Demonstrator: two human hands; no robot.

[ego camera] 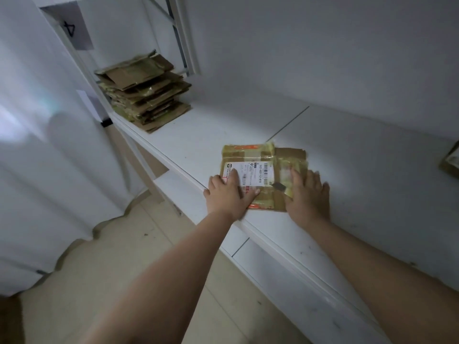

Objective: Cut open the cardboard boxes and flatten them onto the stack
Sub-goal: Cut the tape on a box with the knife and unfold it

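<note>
A flattened brown cardboard box (260, 157) with yellowish tape and a white shipping label lies near the front edge of the white table (347, 170). My left hand (228, 194) presses flat on its left part, fingers over the label. My right hand (306, 194) presses flat on its right part. A small dark blade tip (278, 186) shows on the box beside my right hand; what holds it is hidden. The stack of flattened boxes (146, 91) stands at the far left end of the table.
A white wall runs behind the table. A white curtain (37, 145) hangs at the left over a beige floor. Part of another cardboard item (450, 161) shows at the right edge. Metal shelf posts (181, 40) rise behind the stack.
</note>
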